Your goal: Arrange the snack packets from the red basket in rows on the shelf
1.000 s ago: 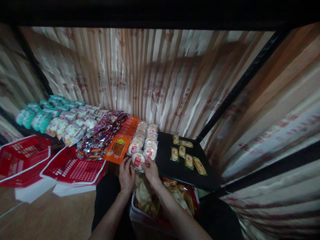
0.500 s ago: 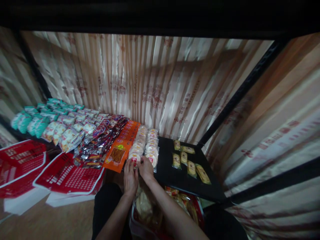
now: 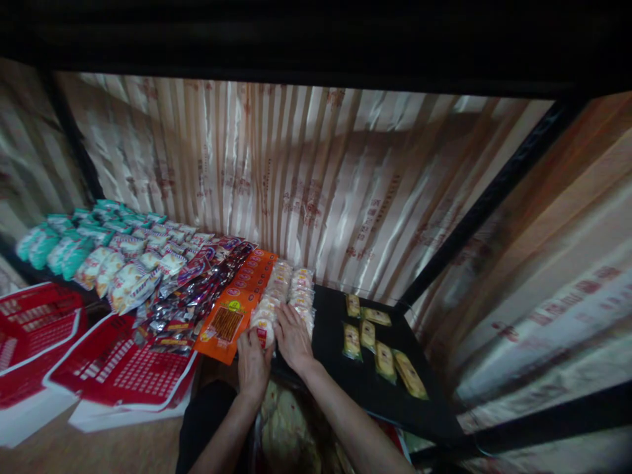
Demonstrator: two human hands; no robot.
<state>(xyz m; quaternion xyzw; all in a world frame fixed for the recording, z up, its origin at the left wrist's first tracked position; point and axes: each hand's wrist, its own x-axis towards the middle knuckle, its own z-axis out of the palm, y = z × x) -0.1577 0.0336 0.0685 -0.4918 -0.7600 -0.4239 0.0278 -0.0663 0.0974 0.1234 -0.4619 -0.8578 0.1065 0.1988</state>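
Observation:
Two rows of round white snack packets (image 3: pixel 289 289) with red labels lie on a black shelf (image 3: pixel 345 375). My left hand (image 3: pixel 253 361) rests at the near end of the left row, fingers curled against the front packet (image 3: pixel 265 329). My right hand (image 3: pixel 292 338) lies flat on the near end of the right row, fingers spread over the packets.
Orange packets (image 3: pixel 236 309), dark shiny packets (image 3: pixel 197 289), white and teal bags (image 3: pixel 99 250) fill the shelf to the left. Several small yellow packets (image 3: pixel 378 339) lie to the right. Red-printed boxes (image 3: pixel 123 365) sit at lower left. A striped curtain (image 3: pixel 296 178) hangs behind.
Both hands moved forward from holding one round packet in the air to resting on the near ends of the rows. The view shifted slightly, so the shelf sits lower.

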